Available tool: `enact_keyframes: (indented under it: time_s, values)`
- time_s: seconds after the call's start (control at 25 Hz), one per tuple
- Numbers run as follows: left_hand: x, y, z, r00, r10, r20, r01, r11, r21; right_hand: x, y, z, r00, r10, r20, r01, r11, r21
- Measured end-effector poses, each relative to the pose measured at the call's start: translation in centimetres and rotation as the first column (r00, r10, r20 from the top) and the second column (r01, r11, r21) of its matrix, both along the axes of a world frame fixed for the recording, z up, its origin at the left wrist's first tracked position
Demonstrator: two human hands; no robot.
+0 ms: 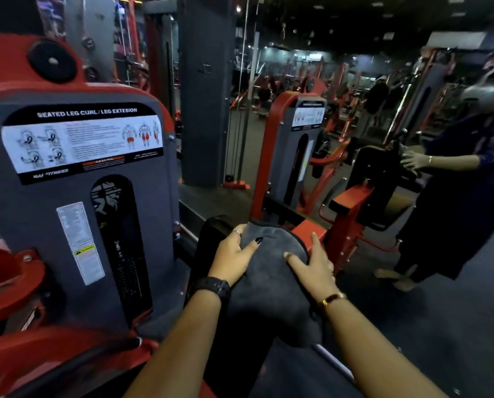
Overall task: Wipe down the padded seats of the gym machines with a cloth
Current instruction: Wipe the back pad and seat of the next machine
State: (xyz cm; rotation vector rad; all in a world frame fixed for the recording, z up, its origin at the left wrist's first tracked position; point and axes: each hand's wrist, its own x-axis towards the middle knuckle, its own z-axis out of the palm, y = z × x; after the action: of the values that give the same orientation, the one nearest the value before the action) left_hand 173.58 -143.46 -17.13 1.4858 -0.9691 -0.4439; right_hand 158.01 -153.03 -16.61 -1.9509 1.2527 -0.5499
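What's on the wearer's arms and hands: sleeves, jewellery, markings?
No sleeves in view. Left hand: black watch at the wrist, a ring, dark polished nails. Right hand: slim gold-toned bracelet with a dark section at the wrist.

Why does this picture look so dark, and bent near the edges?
Head view: dim gym lighting leaves the far machines dark and soft. The wide lens bows the grey weight housing and the posts toward the edges. The label heading reads clearly, while the left hand, right hand and grey cloth look slightly smeared.
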Motion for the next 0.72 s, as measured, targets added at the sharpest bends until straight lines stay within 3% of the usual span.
enact_keyframes:
  time_s: [0.08, 0.12, 0.28, 0.36, 0.44, 0.56, 0.64, 0.72]
  values:
    - [-0.1, 0.1, 0.2, 1.0, 0.002, -0.005, -0.001, 1.0, 0.028, -0.1, -0.6, -0.1, 0.979, 0.009, 0.204, -0.098, 0.896, 0.433]
    - [0.0, 0.0, 0.2, 1.0, 0.005, 0.002, -0.005, 0.999, 0.045, -0.2, -0.7, 0.0, 0.957, -0.018, 0.288, -0.148, 0.827, 0.542]
    - [-0.1, 0.2, -0.2, 0.999, 0.031, 0.023, -0.033, 0.998, 0.058, -0.5, -1.0, 0.5, 0.961, -0.065, 0.27, -0.113, 0.799, 0.591]
    - [-0.3, 0.4, -0.5, 0.998, 0.041, 0.041, -0.043, 0.997, 0.061, -1.0, -0.9, 1.2, 0.985, -0.05, 0.167, -0.063, 0.791, 0.609]
    - [-0.4, 0.7, -0.8, 0.997, 0.073, 0.037, -0.075, 0.996, 0.047, -1.1, -0.8, 2.5, 0.995, -0.027, 0.101, -0.029, 0.86, 0.51]
    - [-0.4, 1.5, -1.5, 0.972, 0.231, -0.034, -0.23, 0.973, 0.028, 0.4, 0.7, 4.7, 0.987, -0.004, 0.158, -0.022, 0.987, 0.157]
    - [-0.4, 2.7, -2.2, 0.915, 0.365, -0.171, -0.369, 0.929, 0.011, 2.1, 3.4, 5.7, 0.996, 0.062, 0.069, -0.052, 0.989, -0.14]
    - [-0.1, 4.5, -2.8, 0.825, 0.509, -0.246, -0.517, 0.855, 0.034, 3.7, 6.0, 5.3, 0.99, 0.14, -0.016, -0.136, 0.918, -0.371]
